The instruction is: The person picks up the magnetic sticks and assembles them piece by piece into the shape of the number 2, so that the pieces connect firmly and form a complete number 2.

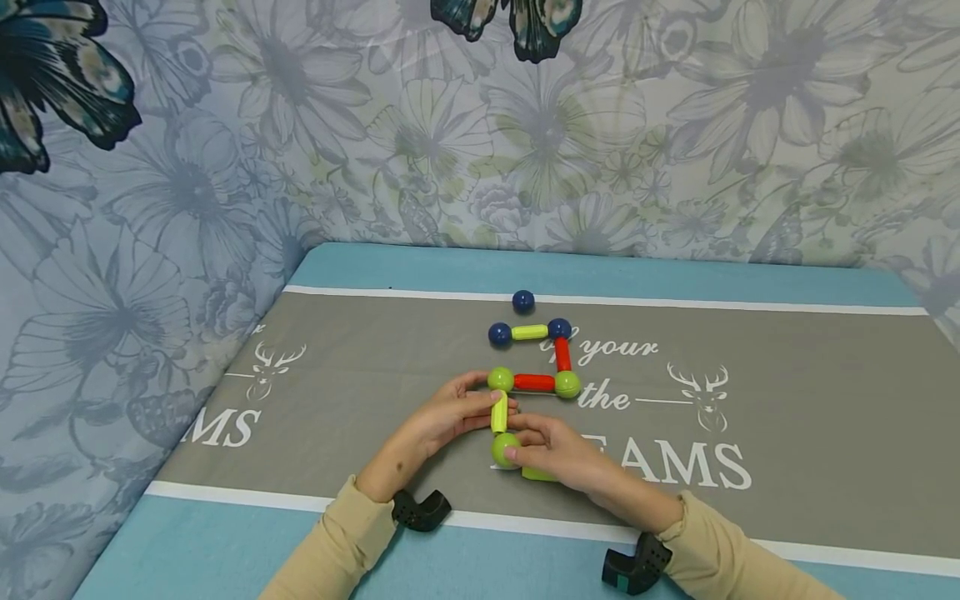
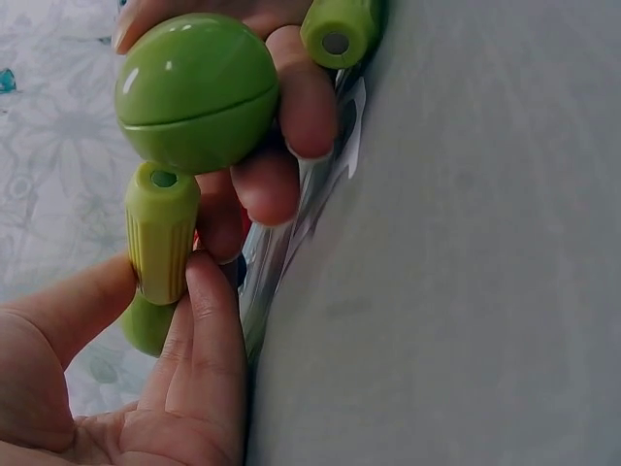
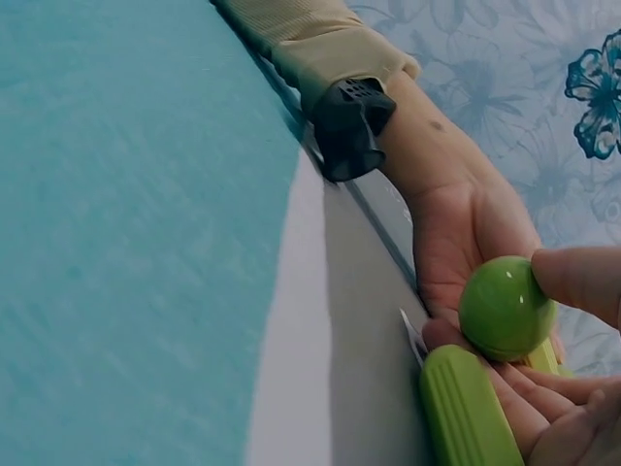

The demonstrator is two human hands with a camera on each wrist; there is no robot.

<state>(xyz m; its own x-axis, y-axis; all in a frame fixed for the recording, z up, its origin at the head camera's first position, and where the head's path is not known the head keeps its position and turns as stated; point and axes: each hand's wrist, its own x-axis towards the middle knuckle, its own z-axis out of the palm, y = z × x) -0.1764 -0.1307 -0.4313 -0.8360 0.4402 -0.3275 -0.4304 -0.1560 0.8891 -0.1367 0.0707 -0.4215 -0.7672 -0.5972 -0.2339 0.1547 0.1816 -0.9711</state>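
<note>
In the head view my left hand (image 1: pixel 450 414) pinches a yellow-green magnetic rod (image 1: pixel 499 414) between thumb and fingers. My right hand (image 1: pixel 562 450) holds a green ball (image 1: pixel 505 450) at the rod's near end; the left wrist view shows the rod's tip (image 2: pixel 163 179) right by that ball, but I cannot tell if they touch. From the rod's far end a zigzag runs on: green ball (image 1: pixel 501 379), red rod (image 1: pixel 534 382), green ball (image 1: pixel 567 384), red rod (image 1: pixel 562 356), blue ball (image 1: pixel 559 328), yellow-green rod (image 1: pixel 529 332), blue ball (image 1: pixel 499 335). Another green rod (image 3: pixel 468 408) lies beneath my right hand.
A separate dark blue ball (image 1: pixel 523 302) sits beyond the zigzag. Everything lies on a grey printed mat (image 1: pixel 390 350) with white borders, over a blue tabletop (image 1: pixel 600 279). Floral fabric (image 1: pixel 547 150) hangs behind and at the left.
</note>
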